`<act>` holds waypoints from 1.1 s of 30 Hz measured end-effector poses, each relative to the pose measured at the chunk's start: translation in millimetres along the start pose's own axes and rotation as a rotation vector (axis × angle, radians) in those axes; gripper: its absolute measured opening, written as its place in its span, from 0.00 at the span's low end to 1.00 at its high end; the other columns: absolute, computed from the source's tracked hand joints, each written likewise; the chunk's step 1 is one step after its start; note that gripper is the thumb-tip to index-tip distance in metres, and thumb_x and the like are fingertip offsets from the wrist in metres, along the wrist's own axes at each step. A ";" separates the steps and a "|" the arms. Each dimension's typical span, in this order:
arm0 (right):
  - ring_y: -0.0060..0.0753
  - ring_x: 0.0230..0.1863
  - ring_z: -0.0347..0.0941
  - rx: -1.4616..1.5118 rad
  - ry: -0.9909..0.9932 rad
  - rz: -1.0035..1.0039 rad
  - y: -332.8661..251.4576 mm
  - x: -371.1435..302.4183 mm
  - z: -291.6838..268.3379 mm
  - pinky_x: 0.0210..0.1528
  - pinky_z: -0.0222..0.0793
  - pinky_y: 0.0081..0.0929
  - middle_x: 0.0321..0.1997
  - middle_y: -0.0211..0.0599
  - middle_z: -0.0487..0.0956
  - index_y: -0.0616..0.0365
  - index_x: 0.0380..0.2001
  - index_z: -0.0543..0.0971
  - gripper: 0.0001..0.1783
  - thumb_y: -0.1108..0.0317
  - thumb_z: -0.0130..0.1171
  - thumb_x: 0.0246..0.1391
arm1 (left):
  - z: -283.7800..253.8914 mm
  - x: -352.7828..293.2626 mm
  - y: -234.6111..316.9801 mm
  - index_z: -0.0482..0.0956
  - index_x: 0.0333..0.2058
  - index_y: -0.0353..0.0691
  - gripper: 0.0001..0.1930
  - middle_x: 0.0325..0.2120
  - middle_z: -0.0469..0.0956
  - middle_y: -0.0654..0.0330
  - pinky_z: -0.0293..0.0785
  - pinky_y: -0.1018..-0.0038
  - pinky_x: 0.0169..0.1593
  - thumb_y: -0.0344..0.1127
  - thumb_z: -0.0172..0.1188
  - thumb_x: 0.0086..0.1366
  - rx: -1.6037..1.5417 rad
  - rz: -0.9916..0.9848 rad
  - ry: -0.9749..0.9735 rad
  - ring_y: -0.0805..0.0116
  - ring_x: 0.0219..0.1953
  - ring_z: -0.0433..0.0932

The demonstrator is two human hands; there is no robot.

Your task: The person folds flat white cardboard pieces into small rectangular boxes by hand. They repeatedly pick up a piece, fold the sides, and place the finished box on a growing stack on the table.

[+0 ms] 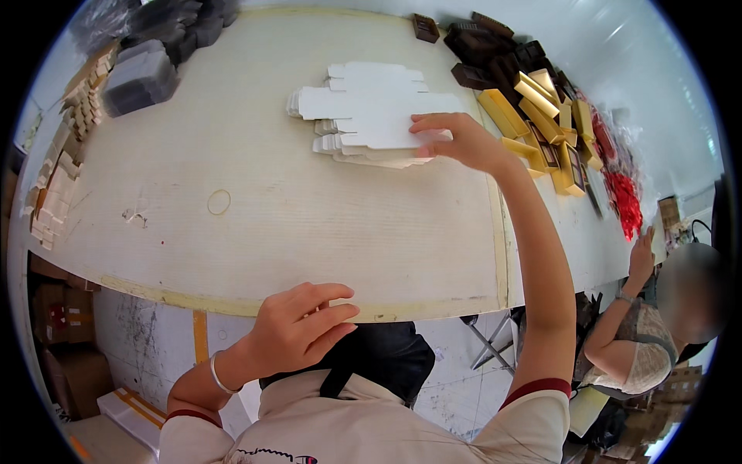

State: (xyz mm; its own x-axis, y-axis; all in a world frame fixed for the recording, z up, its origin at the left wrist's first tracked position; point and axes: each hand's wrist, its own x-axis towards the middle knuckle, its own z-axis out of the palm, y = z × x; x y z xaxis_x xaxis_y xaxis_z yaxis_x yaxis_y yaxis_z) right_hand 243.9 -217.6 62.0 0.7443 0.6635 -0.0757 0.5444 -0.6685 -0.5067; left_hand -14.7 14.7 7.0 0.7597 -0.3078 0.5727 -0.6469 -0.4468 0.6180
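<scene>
Left hand (pixel 303 325): rests at the table's (pixel 232 255) near edge, fingers loosely curled together, holding nothing, probably bracing the reach.
Right hand (pixel 456 139): arm stretched far across, fingers spread flat on the stack's top sheet.
Flat white carton blanks (pixel 371 112): fanned pile, far centre, notched flaps.

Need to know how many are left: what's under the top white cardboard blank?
More flat white blanks fan out beneath the top blank, under the right hand. How many lie below is hidden.
</scene>
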 end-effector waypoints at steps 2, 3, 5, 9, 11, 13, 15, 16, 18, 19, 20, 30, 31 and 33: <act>0.38 0.52 0.75 0.084 -0.079 0.028 -3.0 7.5 -7.5 0.52 0.71 0.30 0.52 0.42 0.79 0.59 0.51 0.78 0.21 0.66 0.63 0.53 | 0.5 1.1 1.1 0.81 0.32 0.39 0.08 0.37 0.79 0.57 0.69 0.77 0.24 0.27 0.68 0.52 0.003 0.020 0.001 0.70 0.22 0.73; 0.39 0.43 0.77 -0.035 -0.036 0.023 -11.4 7.7 -7.5 0.45 0.73 0.30 0.44 0.43 0.82 0.61 0.47 0.79 0.16 0.71 0.60 0.55 | 0.2 2.8 2.5 0.81 0.32 0.39 0.08 0.36 0.79 0.58 0.69 0.77 0.24 0.28 0.68 0.52 0.004 0.035 0.007 0.69 0.22 0.73; 0.41 0.38 0.77 -0.285 0.239 -0.159 -19.3 3.3 2.9 0.43 0.72 0.32 0.36 0.42 0.81 0.64 0.40 0.79 0.11 0.75 0.58 0.52 | 0.9 6.4 4.2 0.81 0.32 0.39 0.08 0.35 0.79 0.58 0.69 0.77 0.24 0.28 0.68 0.52 0.012 0.063 0.025 0.69 0.22 0.73; 0.43 0.34 0.75 -0.493 0.663 -0.567 -19.6 -6.2 9.6 0.40 0.73 0.35 0.27 0.41 0.77 0.65 0.31 0.78 0.07 0.80 0.57 0.46 | 0.9 11.1 6.7 0.81 0.33 0.40 0.10 0.35 0.79 0.60 0.71 0.77 0.26 0.29 0.69 0.51 0.041 0.095 0.043 0.67 0.25 0.74; 0.42 0.34 0.76 -0.572 0.740 -0.695 -33.6 -30.1 7.5 0.40 0.74 0.35 0.29 0.42 0.79 0.65 0.31 0.78 0.07 0.79 0.59 0.45 | -0.7 11.7 10.5 0.81 0.34 0.41 0.11 0.37 0.78 0.60 0.72 0.73 0.31 0.31 0.69 0.51 0.120 0.130 0.086 0.64 0.31 0.74; 0.40 0.34 0.77 -0.675 0.802 -0.756 -57.3 -71.4 16.6 0.40 0.75 0.36 0.32 0.43 0.80 0.65 0.31 0.79 0.08 0.77 0.61 0.43 | -3.8 11.9 15.9 0.81 0.35 0.43 0.11 0.41 0.76 0.57 0.72 0.67 0.38 0.33 0.69 0.52 0.267 0.185 0.181 0.60 0.39 0.73; 0.37 0.35 0.77 -0.720 0.747 -0.736 -86.8 -121.1 46.3 0.40 0.75 0.35 0.34 0.43 0.80 0.64 0.31 0.80 0.09 0.76 0.62 0.42 | -9.9 4.7 20.5 0.81 0.36 0.45 0.11 0.45 0.74 0.57 0.69 0.61 0.43 0.36 0.69 0.53 0.434 0.219 0.203 0.56 0.46 0.69; 0.35 0.35 0.77 -0.724 0.671 -0.705 -99.9 -144.3 60.0 0.40 0.75 0.34 0.35 0.42 0.80 0.63 0.31 0.80 0.09 0.75 0.62 0.41 | -10.6 0.8 22.4 0.81 0.36 0.46 0.11 0.46 0.72 0.57 0.68 0.58 0.46 0.38 0.69 0.53 0.505 0.238 0.206 0.55 0.49 0.67; 0.35 0.34 0.74 -0.662 0.533 -0.635 -105.9 -178.4 97.2 0.38 0.73 0.32 0.35 0.39 0.79 0.63 0.32 0.79 0.10 0.75 0.61 0.41 | -1.1 -12.0 20.7 0.80 0.36 0.52 0.12 0.43 0.72 0.62 0.63 0.63 0.46 0.41 0.69 0.52 0.566 0.193 0.112 0.61 0.47 0.64; 0.35 0.34 0.74 -0.581 0.508 -0.582 -104.7 -188.2 111.3 0.38 0.72 0.32 0.35 0.39 0.78 0.63 0.32 0.79 0.11 0.75 0.62 0.41 | 4.6 -20.1 19.2 0.81 0.36 0.56 0.12 0.41 0.73 0.65 0.62 0.66 0.46 0.41 0.69 0.52 0.604 0.165 0.097 0.65 0.45 0.66; 0.35 0.34 0.73 -0.503 0.491 -0.530 -102.2 -194.5 123.0 0.38 0.71 0.31 0.35 0.39 0.77 0.63 0.33 0.79 0.12 0.75 0.62 0.40 | 9.3 -26.0 16.1 0.81 0.36 0.59 0.12 0.39 0.74 0.68 0.61 0.69 0.46 0.41 0.69 0.51 0.648 0.146 0.083 0.69 0.44 0.67; 0.38 0.30 0.70 0.051 0.396 -0.281 -84.8 -177.7 127.3 0.31 0.63 0.32 0.29 0.35 0.75 0.60 0.32 0.77 0.12 0.78 0.64 0.40 | 18.6 -5.2 0.2 0.79 0.38 0.39 0.11 0.27 0.79 0.59 0.70 0.73 0.26 0.28 0.65 0.54 0.174 -0.039 -0.104 0.66 0.27 0.75; 0.39 0.31 0.71 0.039 0.424 -0.219 -84.8 -172.1 127.8 0.32 0.64 0.33 0.30 0.36 0.75 0.60 0.32 0.77 0.12 0.78 0.64 0.40 | 17.5 2.3 1.7 0.79 0.37 0.39 0.11 0.28 0.79 0.59 0.70 0.74 0.26 0.28 0.64 0.54 0.190 -0.110 -0.123 0.66 0.28 0.75; 0.40 0.38 0.73 -0.125 0.594 -0.232 -81.2 -160.5 134.4 0.38 0.67 0.33 0.38 0.40 0.75 0.60 0.34 0.77 0.13 0.74 0.65 0.42 | 25.1 10.0 2.5 0.80 0.37 0.40 0.10 0.33 0.78 0.59 0.72 0.74 0.32 0.27 0.64 0.54 0.242 -0.235 -0.144 0.66 0.33 0.76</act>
State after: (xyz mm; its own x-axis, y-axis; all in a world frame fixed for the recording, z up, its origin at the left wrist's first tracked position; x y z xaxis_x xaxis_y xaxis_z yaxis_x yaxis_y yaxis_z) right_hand 28.3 -224.7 -0.2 0.6695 0.5209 0.5295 0.7311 -0.5880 -0.3460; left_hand -7.1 -10.6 0.8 0.8984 -0.2805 0.3380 -0.4324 -0.6996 0.5688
